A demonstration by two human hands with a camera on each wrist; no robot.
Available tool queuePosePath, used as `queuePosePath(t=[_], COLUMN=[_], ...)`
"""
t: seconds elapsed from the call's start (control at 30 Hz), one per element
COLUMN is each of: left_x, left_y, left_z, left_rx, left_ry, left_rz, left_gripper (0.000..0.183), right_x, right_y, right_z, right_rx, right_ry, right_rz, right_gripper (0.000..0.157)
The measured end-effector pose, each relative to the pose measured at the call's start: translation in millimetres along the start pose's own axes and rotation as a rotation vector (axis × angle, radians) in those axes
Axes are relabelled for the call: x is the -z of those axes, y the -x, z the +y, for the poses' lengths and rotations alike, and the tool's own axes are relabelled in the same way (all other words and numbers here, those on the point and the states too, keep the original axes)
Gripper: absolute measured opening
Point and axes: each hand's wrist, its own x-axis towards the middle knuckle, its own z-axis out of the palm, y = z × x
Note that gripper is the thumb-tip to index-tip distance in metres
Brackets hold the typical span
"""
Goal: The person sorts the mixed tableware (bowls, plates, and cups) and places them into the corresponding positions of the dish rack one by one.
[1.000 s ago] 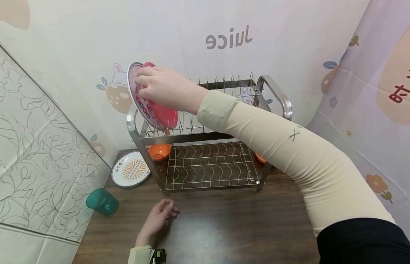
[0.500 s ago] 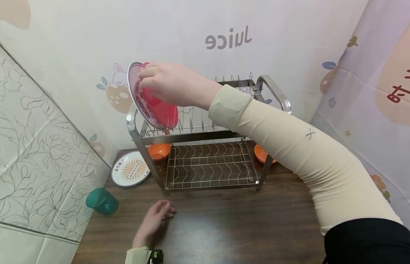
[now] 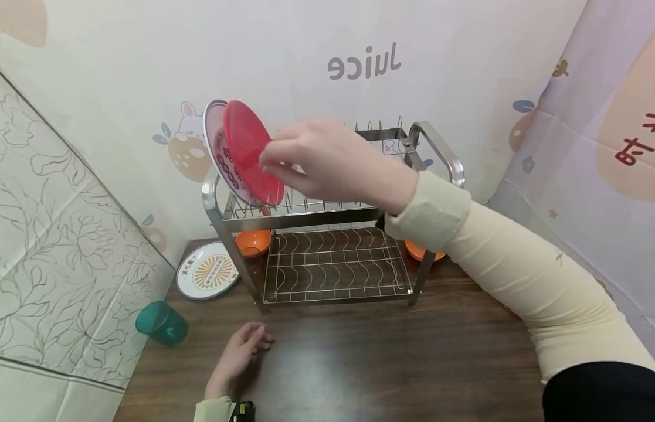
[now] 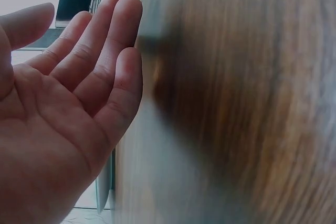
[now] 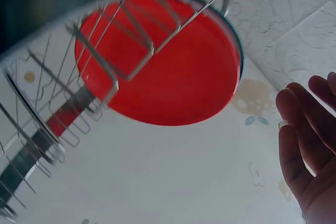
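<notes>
A red plate (image 3: 247, 146) leans upright in the left end of the dish rack's (image 3: 327, 220) top tier. Behind it stands a white plate with a printed rim (image 3: 215, 138). My right hand (image 3: 327, 158) hovers over the top tier just right of the red plate, fingers loosely bent and holding nothing. In the right wrist view the fingers (image 5: 302, 135) are apart from the red plate (image 5: 168, 72), which shows behind the rack wires. My left hand (image 3: 240, 351) rests near the table in front of the rack, its palm bare and fingers relaxed in the left wrist view.
Left of the rack lies a white plate with an orange sunburst (image 3: 208, 271), and a teal cup (image 3: 162, 323) lies nearer. Orange bowls sit behind the rack's left leg (image 3: 253, 242) and right leg (image 3: 418, 251). The lower wire tier (image 3: 338, 264) shows below.
My right hand has let go of the red plate and drawn back to the right, uncovering it. The left hand has slid slightly toward the near left. Both plates stay in the rack.
</notes>
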Motion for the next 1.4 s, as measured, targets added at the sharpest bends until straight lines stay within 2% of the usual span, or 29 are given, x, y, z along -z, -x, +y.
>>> queuePosePath(t=[0.13,0.23,0.43,0.53,0.67,0.87,1.0,1.17,1.4], left_x=[1.6,2.4,13.8,25.5,38.4,41.8,43.3,49.9,66.0], left_y=[0.7,0.7,1.3,2.5,2.6,-1.0,-2.8,-7.2,-18.1], left_z=[1.3,1.4,-0.2,0.9,2.0,-7.2,-13.6,-16.9,-13.2], left_rx=[0.012,0.020,0.045,0.057,0.076,0.088,0.095,0.104,0.196], left_ry=[-0.004,-0.003,-0.035,-0.060,-0.095,-0.079,-0.083,-0.074,-0.037], left_rz=[0.008,0.013,0.085,0.109,0.133,0.133,0.138,0.163,0.224], left_gripper=[0.034,0.035,0.034,0.034,0.037,0.037,0.036,0.037,0.039], right_x=[-4.0,-9.5,-28.1,-43.9,-71.2,-116.7,-139.3,-158.1,-171.4], right_y=[24.1,45.0,99.0,129.3,169.2,230.8,267.6,303.9,345.4], right_z=[-12.0,-21.4,-34.3,-35.7,-37.8,-40.9,-40.0,-39.9,-46.1], right_rx=[0.051,0.060,-0.023,-0.104,-0.270,-0.574,-0.763,-0.887,-1.046], right_ry=[-0.025,-0.027,-0.081,-0.166,-0.285,-0.323,-0.347,-0.347,-0.320], right_rz=[0.077,0.101,0.126,0.160,0.195,0.242,0.257,0.277,0.288], right_gripper=[0.011,0.010,0.011,0.012,0.012,0.017,0.015,0.013,0.009])
